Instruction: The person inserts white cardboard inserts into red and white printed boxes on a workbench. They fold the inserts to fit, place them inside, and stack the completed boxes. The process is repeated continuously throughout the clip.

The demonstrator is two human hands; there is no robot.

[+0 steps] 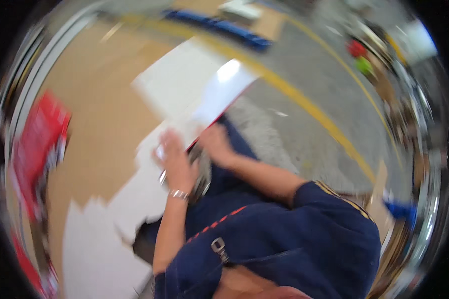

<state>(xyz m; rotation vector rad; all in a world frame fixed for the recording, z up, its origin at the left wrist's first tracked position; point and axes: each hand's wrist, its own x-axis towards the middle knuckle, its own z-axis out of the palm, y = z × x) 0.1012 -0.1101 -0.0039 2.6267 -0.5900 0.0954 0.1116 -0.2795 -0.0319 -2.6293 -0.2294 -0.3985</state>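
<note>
A glossy white panel [218, 92] with a red edge lies before me, reflecting a bright light. My left hand [176, 159], a metal-banded watch or bracelet at its wrist, rests with fingers stretched over white sheet material near the panel's lower end. By the panel's red edge is my right hand [215, 143]; motion blur smears its fingers, so its grip is unclear. A shiny, rounded metallic thing [203, 182] shows partly beside my left hand, its kind unclear. Matte white sheeting [179, 74] lies around the panel.
Brown cardboard [105, 94] spreads underneath to the left. Crumpled red wrapping [40, 144] lies at the far left. A blue beam [219, 27] stands beyond. A yellow line [309, 114] crosses the grey floor at right. Cluttered shelving [419, 149] borders the far right.
</note>
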